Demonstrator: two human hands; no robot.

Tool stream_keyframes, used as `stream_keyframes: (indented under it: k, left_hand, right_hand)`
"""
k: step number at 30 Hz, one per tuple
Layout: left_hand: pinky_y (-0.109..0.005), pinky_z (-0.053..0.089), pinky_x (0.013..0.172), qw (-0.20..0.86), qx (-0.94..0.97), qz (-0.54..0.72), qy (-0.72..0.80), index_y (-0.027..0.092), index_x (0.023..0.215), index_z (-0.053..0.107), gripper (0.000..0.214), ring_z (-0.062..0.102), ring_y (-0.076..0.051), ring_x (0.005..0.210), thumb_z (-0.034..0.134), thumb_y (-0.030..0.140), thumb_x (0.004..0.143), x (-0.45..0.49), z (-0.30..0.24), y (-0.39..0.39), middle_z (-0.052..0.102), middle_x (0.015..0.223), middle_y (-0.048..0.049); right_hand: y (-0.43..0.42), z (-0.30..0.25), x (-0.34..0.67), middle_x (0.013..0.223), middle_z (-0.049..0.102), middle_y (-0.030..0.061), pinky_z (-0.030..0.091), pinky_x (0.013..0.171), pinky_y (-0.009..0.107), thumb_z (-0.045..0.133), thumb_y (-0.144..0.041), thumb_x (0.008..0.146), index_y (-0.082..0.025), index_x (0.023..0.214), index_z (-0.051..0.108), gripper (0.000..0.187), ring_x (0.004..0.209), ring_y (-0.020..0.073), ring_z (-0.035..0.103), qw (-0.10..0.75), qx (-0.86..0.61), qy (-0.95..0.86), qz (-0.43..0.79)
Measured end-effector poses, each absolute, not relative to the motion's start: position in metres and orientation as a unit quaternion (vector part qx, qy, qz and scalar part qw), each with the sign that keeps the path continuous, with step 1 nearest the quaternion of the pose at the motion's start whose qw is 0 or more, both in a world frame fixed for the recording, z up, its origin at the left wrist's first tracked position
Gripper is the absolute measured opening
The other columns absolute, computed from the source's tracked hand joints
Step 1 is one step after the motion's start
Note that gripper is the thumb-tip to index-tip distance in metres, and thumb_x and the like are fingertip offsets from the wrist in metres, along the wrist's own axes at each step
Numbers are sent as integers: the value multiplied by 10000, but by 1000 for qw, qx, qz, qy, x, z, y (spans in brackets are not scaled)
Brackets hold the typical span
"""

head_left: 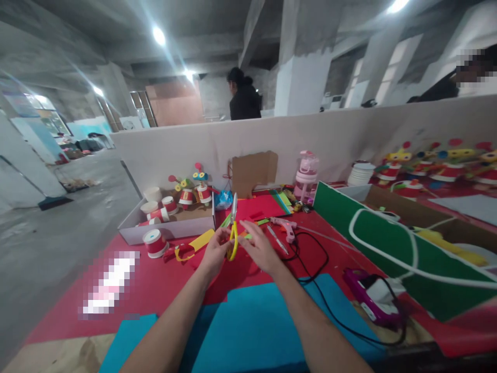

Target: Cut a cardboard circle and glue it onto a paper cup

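Note:
My left hand (pixel 213 253) is closed around the yellow handle of a pair of scissors (pixel 233 228), whose blades point up and away. My right hand (pixel 259 247) sits just to the right of the scissors with its fingers stretched out toward them, touching or nearly touching the handle. A thin green strip (pixel 252 230) lies by my fingertips; I cannot tell whether a hand holds it. Both forearms reach out over blue foam sheets (pixel 252 326) on a red table cover (pixel 163 285).
A white box (pixel 166 228) with red-and-white paper-cup figures (pixel 194 194) stands at the left, a loose cup (pixel 155 243) before it. A pink glue gun (pixel 285 225) with black cord, a purple device (pixel 368 295), a green board (pixel 388 243) and a pink bottle (pixel 306 173) lie right. Someone stands behind the partition.

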State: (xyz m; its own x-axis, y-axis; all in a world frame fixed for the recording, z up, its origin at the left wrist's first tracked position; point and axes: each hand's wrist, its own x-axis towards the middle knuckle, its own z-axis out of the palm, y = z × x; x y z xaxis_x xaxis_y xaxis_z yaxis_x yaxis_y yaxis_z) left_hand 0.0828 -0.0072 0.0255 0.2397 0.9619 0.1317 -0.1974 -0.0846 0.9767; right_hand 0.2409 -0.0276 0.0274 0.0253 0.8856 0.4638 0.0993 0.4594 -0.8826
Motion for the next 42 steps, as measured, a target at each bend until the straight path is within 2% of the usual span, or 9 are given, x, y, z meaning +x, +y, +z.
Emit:
stream_keyframes:
  k: [4,8,11,16,25,30,36,39,42]
  left_hand:
    - [-183,335,452,542,571,474,394,220,851,466,274,438,-60,467,657,279,665,85,20,-6,489,679,83]
    - [-178,351,470,554,594,434,388,210,828,467,236,472,-65,496,631,238,660,90,17,-11,502,682,75]
    - [-178,387,517,562,609,405,387,199,817,472,241,503,-68,536,644,211,648,93,14,-14,521,692,68]
    - [-173,386,520,580,625,345,392,193,850,474,268,503,-69,551,650,191,649,94,10,-16,550,705,56]
    - [-181,376,510,566,644,299,418,202,891,488,306,484,-79,540,707,219,677,92,4,-14,511,655,71]
    - [-189,392,520,541,669,287,422,200,906,490,275,485,-82,541,669,186,697,91,0,-11,526,674,66]
    - [-185,329,500,422,758,208,450,186,863,533,224,468,-92,557,587,81,672,83,19,-18,497,637,61]
    - [-194,306,502,345,805,168,453,189,844,558,229,477,-102,586,574,74,648,78,31,-22,526,671,47]
    - [-201,308,516,293,824,142,464,193,854,565,227,505,-114,616,569,88,653,75,36,-24,570,717,31]
  right_hand:
    - [-13,46,314,914,674,126,469,869,435,625,-376,844,-212,842,687,176,926,290,631,481,-632,-600,93]
    - [11,35,365,890,706,208,492,723,411,630,-417,816,-128,989,677,339,861,333,675,256,-819,-510,59]
    - [21,19,371,945,729,185,502,749,385,630,-431,791,-163,1010,705,354,925,328,687,177,-828,-525,85]
    - [23,5,369,1087,724,120,513,811,367,580,-410,799,-250,1160,675,406,1020,309,676,142,-837,-519,101]
    - [20,15,393,1204,632,244,510,842,452,458,-396,880,-100,1337,483,545,1092,367,634,171,-892,-414,57]
    - [16,12,392,1190,628,224,506,842,422,513,-411,872,-127,1267,539,487,1108,350,622,159,-887,-427,79]
    - [2,22,366,1095,640,176,476,726,315,522,-461,874,-141,1093,615,399,980,273,645,213,-827,-519,-31]
    - [2,23,349,924,696,87,438,675,266,585,-460,831,-188,906,651,289,875,219,653,127,-761,-631,80]
    - [5,21,340,923,711,84,433,691,270,630,-341,795,-180,916,662,204,890,223,658,59,-754,-645,112]
